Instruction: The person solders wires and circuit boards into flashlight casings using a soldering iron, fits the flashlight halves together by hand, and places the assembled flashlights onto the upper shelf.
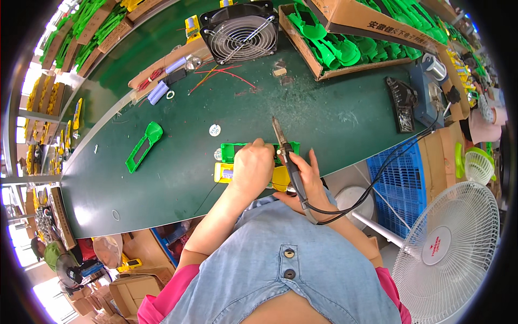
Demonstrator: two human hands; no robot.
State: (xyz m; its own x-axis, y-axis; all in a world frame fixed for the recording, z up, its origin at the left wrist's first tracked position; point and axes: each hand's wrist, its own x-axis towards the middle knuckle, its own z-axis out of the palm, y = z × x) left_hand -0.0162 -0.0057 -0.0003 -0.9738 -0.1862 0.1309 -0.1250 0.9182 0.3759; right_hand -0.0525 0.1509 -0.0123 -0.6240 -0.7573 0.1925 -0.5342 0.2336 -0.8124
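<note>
My left hand (pixel 252 168) is closed, knuckles up, over a green plastic housing (pixel 229 153) and a yellow housing (pixel 220 173) with a purple cylindrical cell, near the table's front edge. What its fingers grip is hidden beneath it. My right hand (pixel 308 177) is closed around a soldering iron (pixel 292 171), whose metal tip points up and away over the table. A black cable runs from the iron's lower end to the right. Part of another yellow piece (pixel 280 177) shows between the hands. Farther left lies a loose green housing (pixel 144 147).
A black fan with a wire guard (pixel 241 38) stands at the back, beside a carton of green housings (pixel 345 51). Purple cells (pixel 158 93) and thin wires lie back left. A soldering station (pixel 429 92) sits at the right; a white fan (pixel 447 251) stands beyond the right edge.
</note>
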